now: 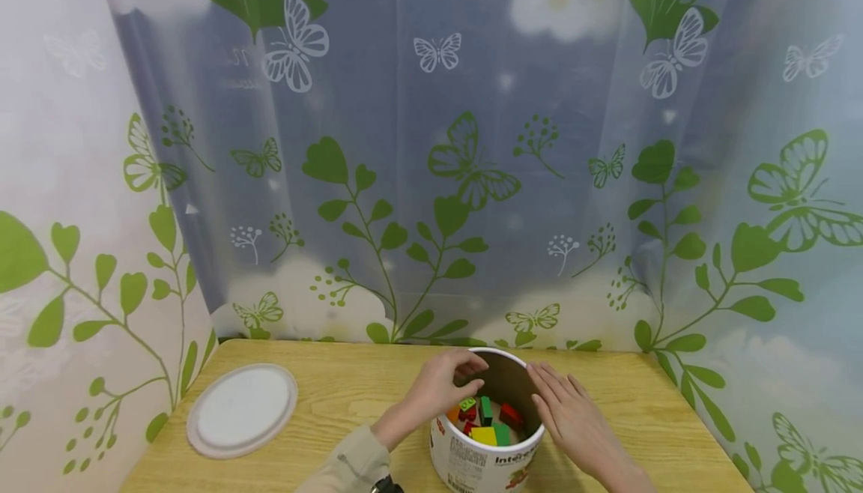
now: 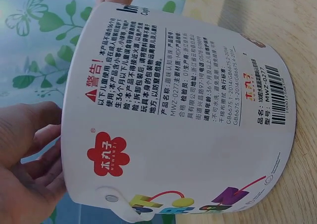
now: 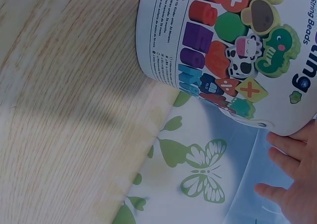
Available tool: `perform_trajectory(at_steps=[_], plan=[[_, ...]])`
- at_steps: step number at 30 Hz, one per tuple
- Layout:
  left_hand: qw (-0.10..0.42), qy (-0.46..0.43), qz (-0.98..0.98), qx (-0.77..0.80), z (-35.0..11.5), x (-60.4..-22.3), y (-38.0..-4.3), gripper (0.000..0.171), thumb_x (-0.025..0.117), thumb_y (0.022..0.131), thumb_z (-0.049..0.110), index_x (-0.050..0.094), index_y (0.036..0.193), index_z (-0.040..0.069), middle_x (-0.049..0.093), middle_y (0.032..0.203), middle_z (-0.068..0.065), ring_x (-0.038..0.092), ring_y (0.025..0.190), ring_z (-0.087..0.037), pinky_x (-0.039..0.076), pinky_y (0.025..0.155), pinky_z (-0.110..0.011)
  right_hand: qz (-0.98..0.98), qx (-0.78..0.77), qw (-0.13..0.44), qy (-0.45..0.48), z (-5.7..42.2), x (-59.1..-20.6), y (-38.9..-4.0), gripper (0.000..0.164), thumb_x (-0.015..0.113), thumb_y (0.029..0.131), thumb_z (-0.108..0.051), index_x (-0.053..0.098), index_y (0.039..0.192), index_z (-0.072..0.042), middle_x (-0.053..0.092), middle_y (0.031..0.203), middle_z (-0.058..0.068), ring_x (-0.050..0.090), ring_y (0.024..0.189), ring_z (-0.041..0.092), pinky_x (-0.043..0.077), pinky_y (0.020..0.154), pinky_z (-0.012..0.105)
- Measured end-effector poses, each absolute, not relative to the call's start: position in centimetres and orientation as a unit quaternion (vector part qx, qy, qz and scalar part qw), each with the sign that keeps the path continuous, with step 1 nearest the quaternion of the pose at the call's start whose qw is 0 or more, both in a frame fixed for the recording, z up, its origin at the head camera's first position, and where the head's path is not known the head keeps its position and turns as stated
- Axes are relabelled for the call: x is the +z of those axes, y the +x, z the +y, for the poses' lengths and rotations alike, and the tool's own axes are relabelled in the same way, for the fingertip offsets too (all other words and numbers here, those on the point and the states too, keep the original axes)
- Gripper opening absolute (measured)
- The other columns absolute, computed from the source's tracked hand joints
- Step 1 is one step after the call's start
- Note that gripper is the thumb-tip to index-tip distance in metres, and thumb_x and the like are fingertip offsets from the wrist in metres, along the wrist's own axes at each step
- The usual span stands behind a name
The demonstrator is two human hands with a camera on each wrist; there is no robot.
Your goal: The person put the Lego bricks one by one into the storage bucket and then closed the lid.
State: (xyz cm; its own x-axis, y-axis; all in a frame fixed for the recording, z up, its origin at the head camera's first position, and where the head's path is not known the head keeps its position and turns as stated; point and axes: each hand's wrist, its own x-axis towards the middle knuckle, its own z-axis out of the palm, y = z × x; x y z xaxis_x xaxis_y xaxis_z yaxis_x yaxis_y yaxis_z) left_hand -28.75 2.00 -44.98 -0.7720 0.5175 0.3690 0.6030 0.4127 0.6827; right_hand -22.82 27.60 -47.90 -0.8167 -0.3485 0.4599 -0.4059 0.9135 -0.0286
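A white round bucket (image 1: 482, 467) with printed labels stands on the wooden table. Inside lie several coloured blocks, among them a yellow block (image 1: 483, 435), a red block (image 1: 511, 416) and a green block (image 1: 485, 410). My left hand (image 1: 445, 384) is at the left of the opening, its fingers loosely bent over the rim and the thumb apart from them. Across from it, my right hand (image 1: 573, 422) rests straight fingers against the right side of the rim. The left wrist view shows the left hand (image 2: 29, 159) beside the rim; no block is visible in either hand.
A round white lid (image 1: 243, 410) lies on the table (image 1: 344, 380) to the left of the bucket. A curtain (image 1: 398, 178) with leaves and butterflies hangs behind the table and along both sides. The bucket has a white handle (image 2: 126, 209).
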Motion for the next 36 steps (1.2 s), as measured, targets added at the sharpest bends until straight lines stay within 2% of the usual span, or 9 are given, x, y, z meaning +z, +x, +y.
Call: perform_trajectory(at_steps=[5, 10, 14, 18, 22, 26, 28, 34, 36], plan=[[0.056, -0.323, -0.834, -0.444, 1.7, -44.8, -28.5, 0.019, 0.073, 0.094, 0.012, 0.073, 0.113, 0.009, 0.071, 0.109, -0.004, 0.069, 0.093, -0.013, 0.057, 0.079, -0.021, -0.955, 0.081, 0.213, 0.188, 27.6, -48.0, -22.9, 0.048, 0.057, 0.104, -0.024, 0.052, 0.148, -0.006, 0.054, 0.149, 0.009, 0.049, 0.138, 0.03, 0.038, 0.113, 0.058], [0.053, -0.312, -0.827, -0.465, 1.0, -44.6, -28.2, 0.017, 0.072, 0.095, 0.011, 0.073, 0.112, 0.012, 0.072, 0.109, -0.005, 0.068, 0.092, -0.011, 0.058, 0.079, -0.023, -0.954, 0.125, 0.203, 0.182, 27.5, -48.1, -23.0, 0.049, 0.055, 0.105, -0.025, 0.05, 0.149, -0.003, 0.052, 0.15, 0.015, 0.049, 0.137, 0.034, 0.039, 0.112, 0.058], [0.047, -0.303, -0.82, -0.483, 0.1, -44.6, -28.1, 0.016, 0.07, 0.096, 0.014, 0.073, 0.113, 0.014, 0.072, 0.108, -0.004, 0.068, 0.091, -0.012, 0.057, 0.078, -0.021, -0.944, 0.173, 0.216, 0.18, 27.6, -47.9, -22.8, 0.051, 0.056, 0.105, -0.026, 0.049, 0.149, -0.002, 0.051, 0.149, 0.018, 0.05, 0.135, 0.04, 0.039, 0.11, 0.061], [0.047, -0.288, -0.814, -0.502, -1.0, -44.6, -28.1, 0.019, 0.069, 0.098, 0.015, 0.073, 0.116, 0.011, 0.072, 0.108, -0.003, 0.068, 0.095, -0.016, 0.057, 0.08, -0.021, -0.924, 0.22, 0.25, 0.187, 27.3, -47.1, -22.5, 0.046, 0.061, 0.103, -0.022, 0.056, 0.145, -0.006, 0.056, 0.146, 0.014, 0.052, 0.132, 0.041, 0.042, 0.106, 0.063], [0.057, -0.275, -0.812, -0.511, -2.3, -44.7, -27.9, 0.02, 0.066, 0.1, 0.017, 0.072, 0.117, 0.01, 0.072, 0.109, -0.003, 0.069, 0.099, -0.02, 0.058, 0.082, -0.023, -0.903, 0.24, 0.298, 0.196, 26.2, -46.2, -22.3, 0.037, 0.069, 0.098, -0.016, 0.067, 0.134, -0.014, 0.068, 0.129, 0.003, 0.063, 0.12, 0.029, 0.054, 0.096, 0.054], [0.068, -0.263, -0.812, -0.517, -3.5, -44.9, -27.7, 0.022, 0.065, 0.101, 0.02, 0.072, 0.118, 0.009, 0.073, 0.111, -0.004, 0.068, 0.102, -0.024, 0.059, 0.081, -0.024, -0.878, 0.261, 0.346, 0.202, 24.5, -45.3, -22.3, 0.031, 0.077, 0.09, -0.008, 0.075, 0.12, -0.019, 0.073, 0.112, -0.01, 0.07, 0.101, 0.014, 0.058, 0.084, 0.027], [0.072, -0.258, -0.811, -0.521, -4.2, -45.0, -27.7, 0.023, 0.065, 0.101, 0.022, 0.072, 0.119, 0.009, 0.073, 0.112, -0.004, 0.068, 0.103, -0.025, 0.059, 0.081, -0.024, -0.869, 0.275, 0.357, 0.203, 23.5, -44.8, -22.5, 0.029, 0.079, 0.087, -0.006, 0.077, 0.114, -0.019, 0.074, 0.109, -0.011, 0.071, 0.097, 0.012, 0.057, 0.081, 0.02], [0.084, -0.23, -0.809, -0.534, -6.5, -45.4, -27.6, 0.023, 0.065, 0.101, 0.024, 0.073, 0.119, 0.011, 0.073, 0.112, -0.005, 0.07, 0.101, -0.024, 0.059, 0.081, -0.024, -0.865, 0.324, 0.331, 0.191, 20.0, -43.5, -23.1, 0.023, 0.078, 0.089, -0.012, 0.077, 0.11, -0.021, 0.075, 0.107, -0.01, 0.071, 0.093, 0.008, 0.061, 0.076, 0.03], [0.087, -0.219, -0.808, -0.54, -7.3, -45.4, -27.6, 0.022, 0.066, 0.1, 0.023, 0.073, 0.118, 0.011, 0.074, 0.111, -0.006, 0.071, 0.101, -0.025, 0.059, 0.081, -0.023, -0.86, 0.353, 0.313, 0.196, 18.7, -43.2, -23.3, 0.022, 0.077, 0.091, -0.012, 0.077, 0.111, -0.021, 0.074, 0.107, -0.009, 0.071, 0.088, 0.005, 0.061, 0.073, 0.028]])
